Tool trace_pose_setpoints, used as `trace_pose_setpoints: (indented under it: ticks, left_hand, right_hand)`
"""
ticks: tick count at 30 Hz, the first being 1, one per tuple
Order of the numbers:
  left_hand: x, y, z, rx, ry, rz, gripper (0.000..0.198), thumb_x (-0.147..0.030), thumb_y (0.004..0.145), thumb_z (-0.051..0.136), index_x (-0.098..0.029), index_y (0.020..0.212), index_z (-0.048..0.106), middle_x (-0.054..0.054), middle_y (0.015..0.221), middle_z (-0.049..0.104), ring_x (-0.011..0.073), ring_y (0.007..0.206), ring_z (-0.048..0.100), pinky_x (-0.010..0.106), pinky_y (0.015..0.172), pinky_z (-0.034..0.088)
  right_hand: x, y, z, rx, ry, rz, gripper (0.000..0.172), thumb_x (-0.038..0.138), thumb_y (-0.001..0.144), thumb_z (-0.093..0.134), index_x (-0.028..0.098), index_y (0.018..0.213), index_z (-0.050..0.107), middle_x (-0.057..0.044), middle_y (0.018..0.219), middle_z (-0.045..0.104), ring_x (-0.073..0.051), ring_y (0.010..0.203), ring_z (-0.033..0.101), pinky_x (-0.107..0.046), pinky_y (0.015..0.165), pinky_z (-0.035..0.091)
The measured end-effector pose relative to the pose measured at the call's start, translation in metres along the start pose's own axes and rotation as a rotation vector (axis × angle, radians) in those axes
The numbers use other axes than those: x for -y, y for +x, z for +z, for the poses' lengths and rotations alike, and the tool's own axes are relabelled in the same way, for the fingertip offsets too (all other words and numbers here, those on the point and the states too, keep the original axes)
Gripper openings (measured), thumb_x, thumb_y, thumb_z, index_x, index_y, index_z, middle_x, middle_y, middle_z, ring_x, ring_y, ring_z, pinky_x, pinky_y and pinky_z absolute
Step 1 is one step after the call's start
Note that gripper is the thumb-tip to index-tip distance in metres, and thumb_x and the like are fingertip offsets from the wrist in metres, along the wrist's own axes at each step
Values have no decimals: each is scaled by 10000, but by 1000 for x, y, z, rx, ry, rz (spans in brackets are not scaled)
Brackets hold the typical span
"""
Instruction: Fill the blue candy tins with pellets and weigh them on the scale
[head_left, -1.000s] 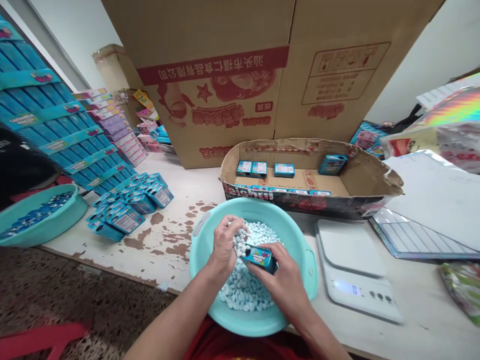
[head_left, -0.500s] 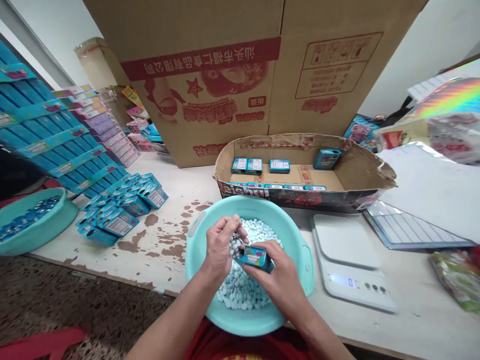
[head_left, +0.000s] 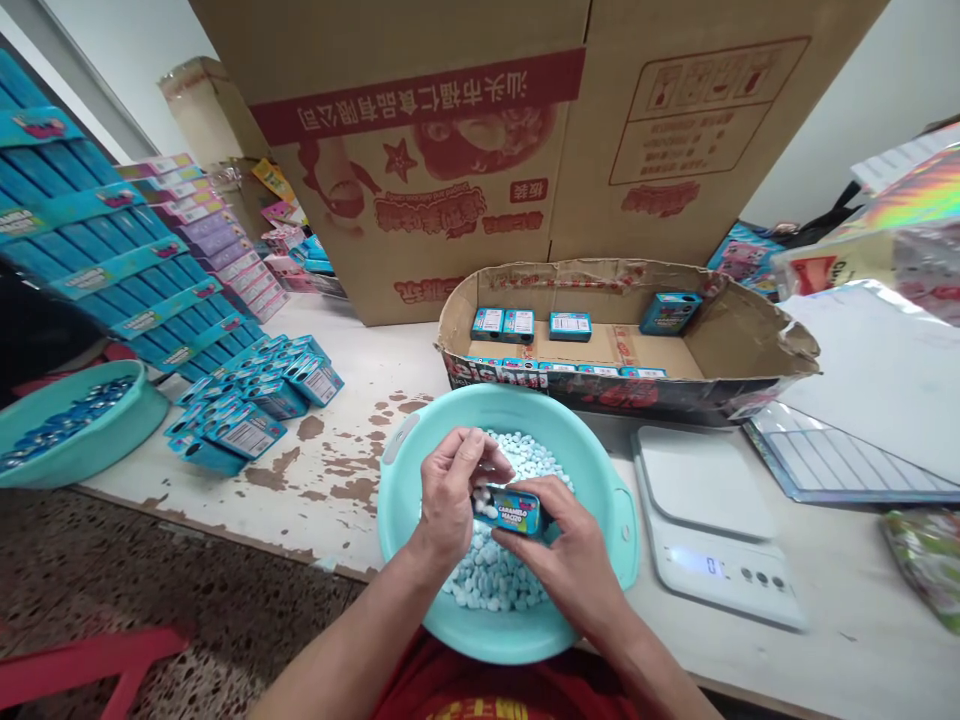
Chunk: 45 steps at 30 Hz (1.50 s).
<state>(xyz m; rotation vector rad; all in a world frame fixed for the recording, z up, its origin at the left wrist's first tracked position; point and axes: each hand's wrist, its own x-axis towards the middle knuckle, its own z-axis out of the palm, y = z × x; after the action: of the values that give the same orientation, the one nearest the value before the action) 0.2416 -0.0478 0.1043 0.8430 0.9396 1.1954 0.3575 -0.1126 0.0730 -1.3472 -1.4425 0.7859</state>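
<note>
My right hand (head_left: 566,545) grips a small blue candy box (head_left: 517,512) lettered "CARAMELO MACIZO", tilted on its side with one end toward my left hand. My left hand (head_left: 454,490) is curled with several white candies (head_left: 486,502) held against that end of the box; its fingers partly hide them. Both hands are above a turquoise basin (head_left: 397,560), which holds a heap of pale candies (head_left: 499,575). Whether the candies at the box end are inside it or just at its mouth, I cannot tell.
A cut-down cardboard tray (head_left: 750,345) with several blue boxes stands behind the basin. To the right lies a white digital scale (head_left: 709,490). On the left are a cluster of blue boxes (head_left: 251,430), stacked display packs (head_left: 142,270) and another basin (head_left: 139,425). A large carton (head_left: 480,250) stands behind.
The candies between my left fingers and the box are fewer, and my left fingers have spread slightly above the box end. The whole view has shifted a little.
</note>
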Motion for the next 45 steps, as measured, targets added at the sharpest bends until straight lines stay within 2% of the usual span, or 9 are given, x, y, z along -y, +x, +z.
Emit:
trace_pose_setpoints:
  ticks: [9, 13, 18, 21, 25, 31, 38, 41, 45]
  left_hand:
    - [-4, -4, 3, 62, 5, -62, 274, -432, 783, 594, -169, 709, 565, -13, 588, 565, 110, 515, 537, 217, 462, 431]
    - [-10, 7, -18, -16, 190, 17, 288, -451, 829, 517, -177, 744, 546, -3, 630, 560, 122, 559, 549, 214, 462, 427]
    - [3, 9, -63, 339, 1194, 7, 331, -383, 866, 454, -235, 1140, 564, 84, 1174, 580, 252, 1041, 553, 378, 813, 495]
    - [12, 3, -72, 575, 1623, 4, 396, -297, 855, 464, -233, 1243, 511, 112, 1252, 530, 313, 1159, 474, 465, 932, 423]
    - [17, 6, -58, 845, 1665, 22, 445, -347, 845, 511, -208, 1268, 497, 134, 1264, 529, 327, 1170, 468, 465, 961, 398]
    - [31, 15, -15, 1115, 1466, 114, 606, -525, 827, 502, -260, 1368, 428, 139, 1372, 473, 376, 1243, 416, 575, 1009, 321]
    - [33, 4, -13, 1264, 1552, 14, 496, -500, 763, 537, -237, 1178, 602, 155, 1202, 569, 434, 1206, 421, 649, 925, 359]
    - [24, 0, -34, 1230, 1581, -101, 499, -453, 724, 564, -238, 1172, 602, 154, 1212, 561, 441, 1172, 451, 618, 901, 394]
    - [19, -2, -66, 1194, 1589, -159, 475, -410, 745, 543, -249, 1191, 577, 141, 1235, 541, 384, 1115, 505, 547, 906, 405]
  right_hand:
    - [3, 3, -4, -2, 43, 149, 218, 307, 721, 711, 221, 912, 655, -40, 921, 634, -229, 879, 587, -359, 792, 471]
    - [3, 1, -13, -66, 125, 209, 289, 347, 697, 742, 211, 938, 658, -40, 935, 636, -224, 874, 599, -345, 792, 480]
    - [1, 3, -13, -86, 223, 238, 337, 373, 663, 770, 207, 935, 661, -46, 926, 651, -230, 854, 619, -344, 756, 512]
    - [0, 3, -13, -74, 327, 285, 383, 384, 644, 786, 200, 951, 651, -54, 929, 665, -233, 835, 629, -342, 726, 528]
    - [-1, 3, -38, -243, 422, 279, 433, 393, 629, 796, 214, 986, 628, -39, 904, 671, -213, 783, 631, -324, 695, 528]
    - [-30, 21, -115, -811, 139, 184, 526, 435, 605, 795, 196, 1025, 587, -40, 906, 644, -194, 784, 603, -324, 712, 504]
    - [-100, 20, -152, -826, -28, 413, 664, 570, 554, 763, 152, 1034, 574, -59, 889, 613, -238, 808, 586, -379, 728, 499]
    - [-94, 17, -156, -931, -309, 258, 689, 578, 611, 740, 148, 1116, 551, -132, 1094, 553, -311, 1036, 528, -474, 893, 440]
    - [-56, 58, -168, -932, -706, -222, 512, 509, 770, 661, 149, 1117, 556, -156, 1161, 530, -319, 1169, 446, -520, 1017, 314]
